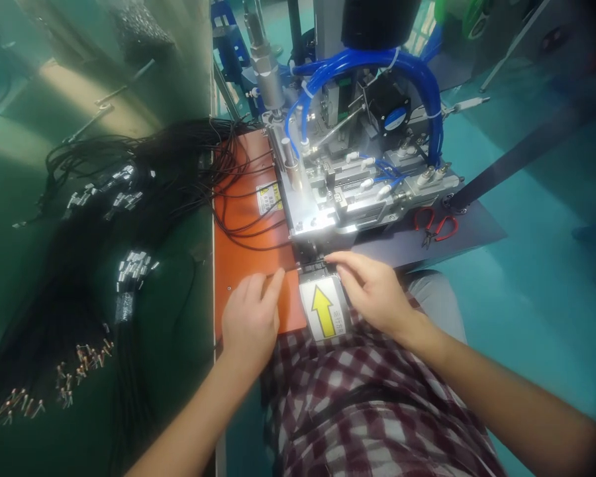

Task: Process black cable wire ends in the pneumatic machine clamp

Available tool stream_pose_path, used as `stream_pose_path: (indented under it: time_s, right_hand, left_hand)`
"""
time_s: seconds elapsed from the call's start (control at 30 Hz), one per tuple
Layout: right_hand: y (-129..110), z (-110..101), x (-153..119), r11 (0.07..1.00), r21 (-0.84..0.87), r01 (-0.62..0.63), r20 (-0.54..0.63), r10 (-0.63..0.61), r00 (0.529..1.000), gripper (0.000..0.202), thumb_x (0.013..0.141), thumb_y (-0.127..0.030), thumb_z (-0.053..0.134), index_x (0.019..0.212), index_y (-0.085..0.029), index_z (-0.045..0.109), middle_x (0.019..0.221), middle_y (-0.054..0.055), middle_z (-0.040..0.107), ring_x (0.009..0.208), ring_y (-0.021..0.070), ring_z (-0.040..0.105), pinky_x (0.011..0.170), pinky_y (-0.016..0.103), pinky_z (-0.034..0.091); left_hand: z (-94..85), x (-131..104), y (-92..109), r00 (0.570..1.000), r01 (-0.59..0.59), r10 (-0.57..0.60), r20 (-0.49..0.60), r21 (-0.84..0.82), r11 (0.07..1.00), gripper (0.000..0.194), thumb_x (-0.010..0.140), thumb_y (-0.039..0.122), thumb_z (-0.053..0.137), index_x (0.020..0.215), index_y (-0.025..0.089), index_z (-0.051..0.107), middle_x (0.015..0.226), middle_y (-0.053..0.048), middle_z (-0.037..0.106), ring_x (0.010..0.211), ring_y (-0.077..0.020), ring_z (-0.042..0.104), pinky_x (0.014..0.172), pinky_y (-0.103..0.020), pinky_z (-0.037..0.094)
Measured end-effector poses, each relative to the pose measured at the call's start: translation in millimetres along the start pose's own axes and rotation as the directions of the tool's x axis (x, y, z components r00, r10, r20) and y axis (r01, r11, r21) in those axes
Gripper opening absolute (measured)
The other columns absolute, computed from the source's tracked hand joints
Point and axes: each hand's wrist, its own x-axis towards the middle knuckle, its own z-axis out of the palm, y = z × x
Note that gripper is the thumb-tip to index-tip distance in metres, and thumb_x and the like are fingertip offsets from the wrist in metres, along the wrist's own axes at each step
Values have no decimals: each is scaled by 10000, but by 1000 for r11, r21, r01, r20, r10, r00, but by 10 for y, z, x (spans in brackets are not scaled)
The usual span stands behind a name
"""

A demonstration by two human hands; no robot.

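Note:
A machine (322, 179) with metal slides and blue hoses stands ahead on an orange plate (243, 262). My left hand (253, 308) is low over the plate, its fingers bent around part of a thin black cable that runs toward the machine's front. My right hand (370, 285) is at the machine's front edge, thumb and index finger close to small dark parts (314, 266) there; what lies between its fingertips is too small to tell. Between my hands is a white label (324, 308) with a yellow arrow pointing at the machine.
Bundles of black cables (163, 165) with silvery ends spread over the green surface (173, 298) at the left. Red-handled pliers (434, 228) lie on the grey table part at the right. A dark post (516, 149) slants beyond them.

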Motion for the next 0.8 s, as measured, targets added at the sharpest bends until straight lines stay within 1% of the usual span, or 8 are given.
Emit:
stream_pose_path:
  time_s: [0.07,0.23,0.3,0.37,0.43,0.47,0.63,0.8]
  right_hand:
    - [-47,-2,-8,988,-150,41,39,-35,999,328,871,-114,456,1090,-219,677,1084,56,733,908,237,672,781,342,463]
    - [-151,-71,77,892,-436,120,149,-61,987,371,810,-118,500,1116,-206,690,844,77,757,680,242,647,610,336,384]
    - [-145,-135,71,935,-352,42,144,10,990,322,849,-153,484,1098,-215,677,695,32,706,589,196,593,571,305,355]
    - [-62,-183,-4,980,-143,-135,25,140,990,261,902,-216,450,1087,-216,633,577,-27,590,519,152,510,539,273,341]
    - [104,-189,-152,957,103,-273,-127,284,950,216,913,-272,455,1089,-212,565,579,-58,494,521,134,456,525,252,339]
    - [207,-173,-249,928,201,-312,-138,342,929,207,908,-286,465,1089,-214,534,577,-71,446,530,132,439,529,247,339]
    - [681,45,-818,854,273,-444,9,459,888,249,895,-370,477,1073,-196,489,588,-84,381,505,124,372,495,246,304]
    - [924,244,-1261,823,248,-511,118,498,859,269,868,-421,490,1008,-192,507,578,-84,361,506,134,391,510,259,320]
  left_hand:
    - [3,-1,-3,1000,-1,1,3,5,1000,379,887,61,373,1174,131,611,873,-117,618,800,-229,560,609,-318,441]
    - [8,-9,2,1000,2,-1,-24,68,998,366,879,66,413,1161,159,627,877,-93,629,777,-201,566,619,-296,443]
    - [10,-11,12,1000,15,-13,-22,83,996,368,876,58,418,1158,145,637,865,-93,632,762,-202,567,600,-295,438]
    - [12,-14,22,1000,25,-23,-22,91,996,373,868,48,431,1158,134,649,854,-94,634,751,-206,569,581,-294,431]
    - [15,-16,27,999,31,-28,-28,94,995,376,859,42,448,1156,135,660,848,-93,638,748,-211,573,575,-295,428]
    - [16,-17,26,999,33,-30,-30,95,995,380,857,43,453,1159,139,662,848,-92,640,750,-213,577,576,-297,429]
    - [14,-25,10,999,49,-50,15,82,995,395,866,57,448,1192,154,650,872,-94,648,794,-224,597,612,-305,448]
    - [-8,-37,24,993,94,-97,69,52,994,407,868,72,443,1206,174,646,909,-93,659,836,-234,607,657,-319,475]
